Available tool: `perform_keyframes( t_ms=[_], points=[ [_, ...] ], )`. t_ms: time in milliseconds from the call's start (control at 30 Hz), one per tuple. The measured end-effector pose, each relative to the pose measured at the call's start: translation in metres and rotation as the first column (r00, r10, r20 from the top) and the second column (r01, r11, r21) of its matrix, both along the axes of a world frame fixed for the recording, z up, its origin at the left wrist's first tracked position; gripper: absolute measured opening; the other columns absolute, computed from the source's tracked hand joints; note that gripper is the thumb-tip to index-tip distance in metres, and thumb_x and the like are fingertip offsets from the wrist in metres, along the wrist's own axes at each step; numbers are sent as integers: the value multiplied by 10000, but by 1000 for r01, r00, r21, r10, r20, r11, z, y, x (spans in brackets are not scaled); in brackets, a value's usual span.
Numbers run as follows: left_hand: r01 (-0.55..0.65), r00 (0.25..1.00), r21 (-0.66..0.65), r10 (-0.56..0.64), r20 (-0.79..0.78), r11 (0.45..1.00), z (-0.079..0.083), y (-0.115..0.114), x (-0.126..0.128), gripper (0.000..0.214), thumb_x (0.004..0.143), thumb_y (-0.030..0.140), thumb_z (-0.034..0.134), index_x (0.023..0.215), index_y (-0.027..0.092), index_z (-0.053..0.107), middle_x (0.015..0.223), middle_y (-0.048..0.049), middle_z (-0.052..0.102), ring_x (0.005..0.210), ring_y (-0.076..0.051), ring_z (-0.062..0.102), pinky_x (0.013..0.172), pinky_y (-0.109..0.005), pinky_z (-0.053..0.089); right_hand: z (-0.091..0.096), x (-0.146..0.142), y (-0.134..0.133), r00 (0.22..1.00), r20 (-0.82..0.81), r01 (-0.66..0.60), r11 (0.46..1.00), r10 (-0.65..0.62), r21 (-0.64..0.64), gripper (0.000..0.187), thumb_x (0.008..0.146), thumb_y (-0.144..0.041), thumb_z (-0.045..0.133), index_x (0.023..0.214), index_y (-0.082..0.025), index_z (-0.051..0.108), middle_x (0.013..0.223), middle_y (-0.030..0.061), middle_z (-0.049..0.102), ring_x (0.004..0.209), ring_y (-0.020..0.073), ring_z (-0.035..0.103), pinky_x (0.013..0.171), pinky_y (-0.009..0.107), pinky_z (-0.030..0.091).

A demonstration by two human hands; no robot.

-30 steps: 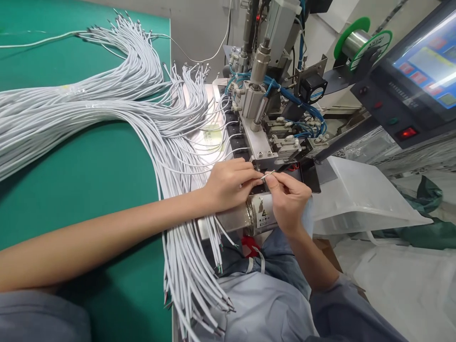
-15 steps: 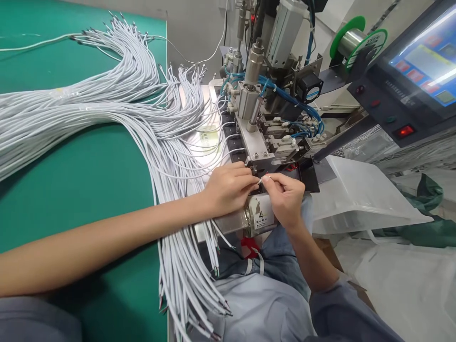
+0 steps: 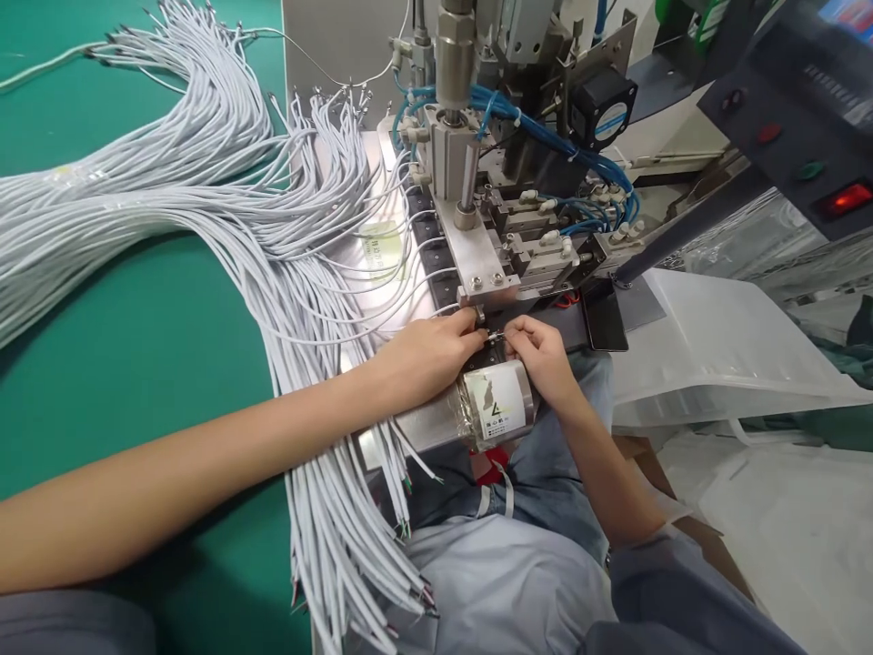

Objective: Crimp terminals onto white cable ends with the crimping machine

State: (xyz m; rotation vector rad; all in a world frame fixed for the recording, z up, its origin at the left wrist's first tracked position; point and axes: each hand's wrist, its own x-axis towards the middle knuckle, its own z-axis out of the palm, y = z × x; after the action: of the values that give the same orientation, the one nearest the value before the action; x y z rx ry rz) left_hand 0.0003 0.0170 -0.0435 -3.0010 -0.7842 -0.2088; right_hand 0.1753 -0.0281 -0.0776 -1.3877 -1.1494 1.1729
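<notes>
One slim, white, plastic-sheathed cable end point(image 3: 495, 337) lies between our hands, over the near end of a long black fixture strip point(image 3: 443, 293). Our left hand point(image 3: 436, 357) pinches it from the left, seemingly to steady it; our right hand point(image 3: 538, 353) has thumb and forefinger closed on the thin tip, perhaps for fine control. Its wires are too small to make out. Just beyond stands a silver metal press block point(image 3: 483, 280); nearer us, a labelled silver cylinder point(image 3: 501, 400). To the left, thick bundles of white cables point(image 3: 211, 214) spread over a green tabletop point(image 3: 136, 364), likely for easy reach.
</notes>
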Motion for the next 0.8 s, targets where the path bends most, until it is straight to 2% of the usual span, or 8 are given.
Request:
perform_keyframes(
  t_ms=[133,333,567,800],
  points=[
    [30,999,-21,-31,-22,999,5,-1,0,309,846,116,419,1112,157,570,864,-53,563,657,-119,577,524,-207,425,-3,1,2,999,-21,-31,1000,31,-3,179,762,-289,522,627,-179,479,502,-65,399,475,70,356,466,215,290],
    [69,995,-7,-70,-73,998,12,-3,0,307,849,106,427,1133,110,542,936,-99,556,790,-160,600,574,-225,468,-5,3,1,998,-24,-60,998,59,-21,202,792,-315,514,645,-181,477,525,-64,406,482,69,359,477,218,294],
    [87,994,10,-86,-67,996,10,-2,0,292,854,111,425,1124,108,536,908,-90,555,777,-161,602,569,-232,476,-4,1,0,998,-24,-51,999,51,8,231,821,-340,510,655,-188,458,520,-70,385,467,67,339,465,218,284],
    [86,993,-2,-86,-80,996,11,-2,0,285,859,117,422,1119,109,538,905,-90,554,762,-159,600,549,-233,468,-3,3,1,995,35,-97,995,97,-11,256,841,-341,478,637,-191,435,533,-60,382,487,74,338,468,221,280]
  ],
)
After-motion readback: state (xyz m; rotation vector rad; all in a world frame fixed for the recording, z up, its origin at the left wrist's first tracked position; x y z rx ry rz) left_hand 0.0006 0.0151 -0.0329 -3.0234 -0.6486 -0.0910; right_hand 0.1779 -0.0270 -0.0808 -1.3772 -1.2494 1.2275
